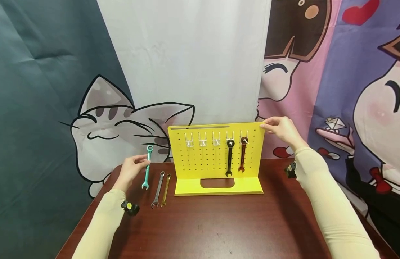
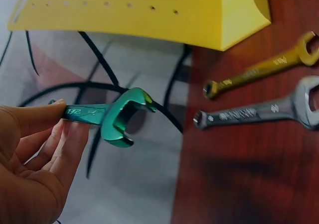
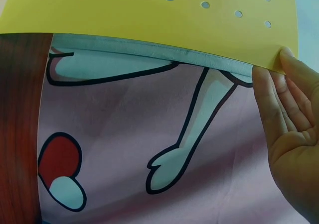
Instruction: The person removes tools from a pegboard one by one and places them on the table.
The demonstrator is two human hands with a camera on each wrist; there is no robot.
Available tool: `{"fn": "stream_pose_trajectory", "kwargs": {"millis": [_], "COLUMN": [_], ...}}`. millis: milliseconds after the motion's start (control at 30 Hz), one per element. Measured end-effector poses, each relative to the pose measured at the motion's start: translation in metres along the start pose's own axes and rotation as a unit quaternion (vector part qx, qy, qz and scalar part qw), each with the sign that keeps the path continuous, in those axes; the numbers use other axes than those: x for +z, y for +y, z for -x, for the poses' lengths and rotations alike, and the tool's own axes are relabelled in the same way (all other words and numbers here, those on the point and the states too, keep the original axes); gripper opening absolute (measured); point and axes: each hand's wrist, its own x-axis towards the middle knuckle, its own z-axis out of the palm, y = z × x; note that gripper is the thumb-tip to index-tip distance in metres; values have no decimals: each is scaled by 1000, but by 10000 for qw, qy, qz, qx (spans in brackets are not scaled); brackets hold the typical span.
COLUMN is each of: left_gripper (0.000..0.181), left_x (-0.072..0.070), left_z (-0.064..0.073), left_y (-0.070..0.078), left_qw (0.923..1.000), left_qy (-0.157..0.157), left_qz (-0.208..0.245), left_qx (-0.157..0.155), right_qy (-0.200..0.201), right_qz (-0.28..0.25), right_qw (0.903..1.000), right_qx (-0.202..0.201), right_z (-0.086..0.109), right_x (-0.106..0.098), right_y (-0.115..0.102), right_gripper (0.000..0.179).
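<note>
Between thumb and fingers, my left hand (image 1: 131, 170) pinches a green combination wrench (image 1: 147, 171), its open end pointing down in the head view. In the left wrist view the wrench's open jaw (image 2: 124, 117) sticks out past the fingertips. My right hand (image 1: 283, 130) grips the upper right corner of a yellow pegboard (image 1: 200, 163), thumb on one face and fingers on the other. A black wrench (image 1: 230, 158) and a dark red wrench (image 1: 243, 158) hang from the board's two rightmost hooks. Three hooks to their left carry nothing.
On the dark wooden table (image 1: 216, 226), a silver wrench (image 1: 158, 190) and a gold wrench (image 1: 166, 190) lie side by side, left of the pegboard's foot. A printed cartoon curtain (image 1: 200, 64) hangs right behind the table.
</note>
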Motion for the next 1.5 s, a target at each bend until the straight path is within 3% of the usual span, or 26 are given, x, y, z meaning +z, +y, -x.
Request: {"fn": "stream_pose_trajectory", "kwargs": {"millis": [500,833,1200,1500], "left_gripper": [41,39,36,34], "left_x": [1,12,23,27], "left_z": [3,2,3,6], "left_y": [-50,-73,-87,-87], "left_qw": [9979,9963,9941,9926], "left_qy": [-537,-558,-588,-624], "left_qz": [-133,-483,-670,-781], "left_qx": [-341,-445,-619,-690], "right_qy": [10,-18,9,-1], "right_qz": [14,-62,-121,-117], "right_qw": [10000,9999,9999,9999], "right_qx": [88,81,67,25], "right_z": [0,-1,-2,-3], "right_x": [0,0,2,1], "right_y": [1,3,5,6], "right_gripper": [47,44,41,43]}}
